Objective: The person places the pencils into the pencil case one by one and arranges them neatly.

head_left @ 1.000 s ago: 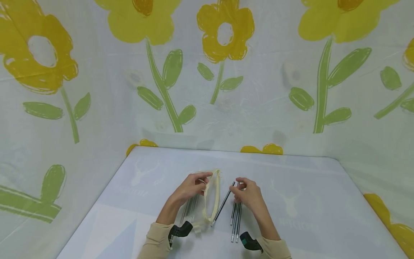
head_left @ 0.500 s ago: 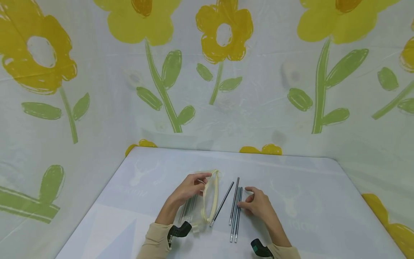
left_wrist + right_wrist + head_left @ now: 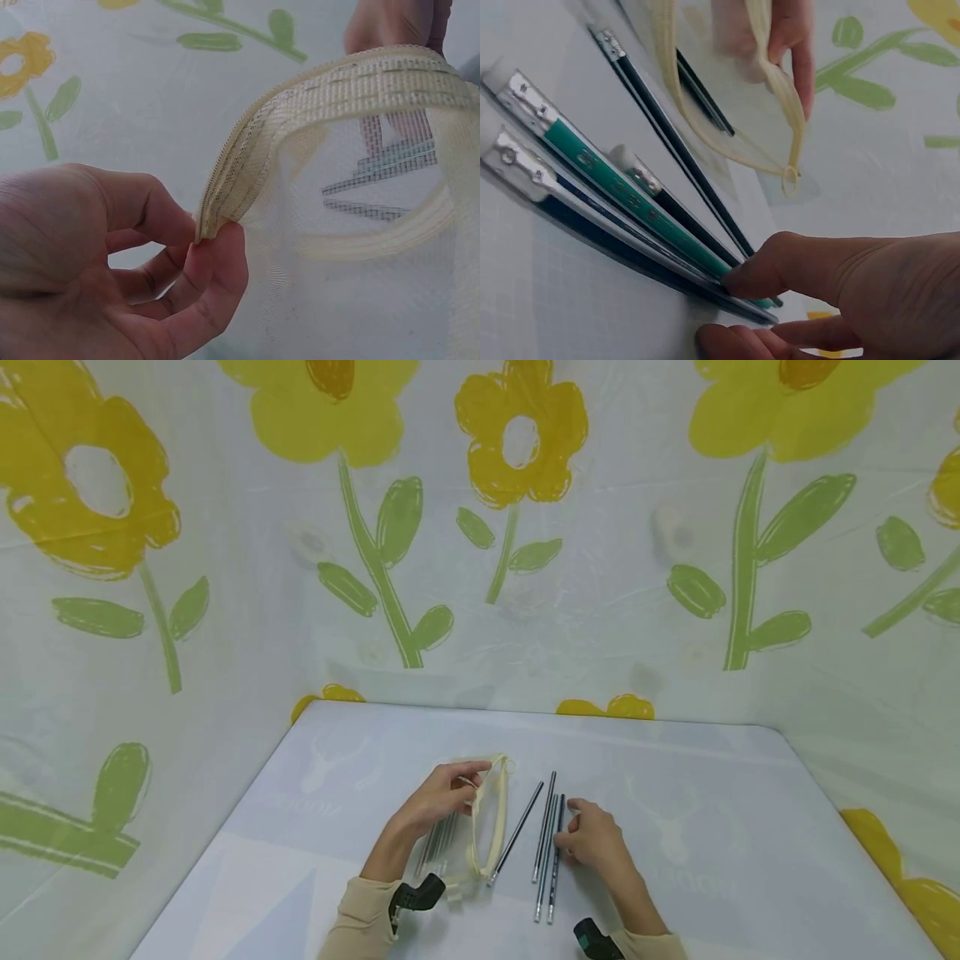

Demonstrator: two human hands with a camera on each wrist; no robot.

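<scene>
With thumb and fingers, my left hand (image 3: 142, 262) pinches the cream zippered edge of a mesh pencil pouch (image 3: 360, 82), holding its mouth wide. Through the mesh, pencils show inside the pouch in the head view. My right hand (image 3: 596, 839) is beside three pencils lying close together. In the right wrist view its thumb touches them near their far ends, while the other fingertips sit apart from the near dark blue pencil (image 3: 592, 217). A green pencil (image 3: 615, 176) lies beside it. One dark pencil (image 3: 516, 832) slants between the pouch and the group.
The white table (image 3: 720, 793) carries faint printed deer figures. A flower-patterned cloth (image 3: 600, 635) hangs behind it and at both sides. Black wrist cameras sit on both forearms above beige sleeves.
The right hand has drawn back from the pencils' far ends to their right side, and its fingers have come closer together. The rightmost pencil has shifted slightly right. The left hand has stayed put.
</scene>
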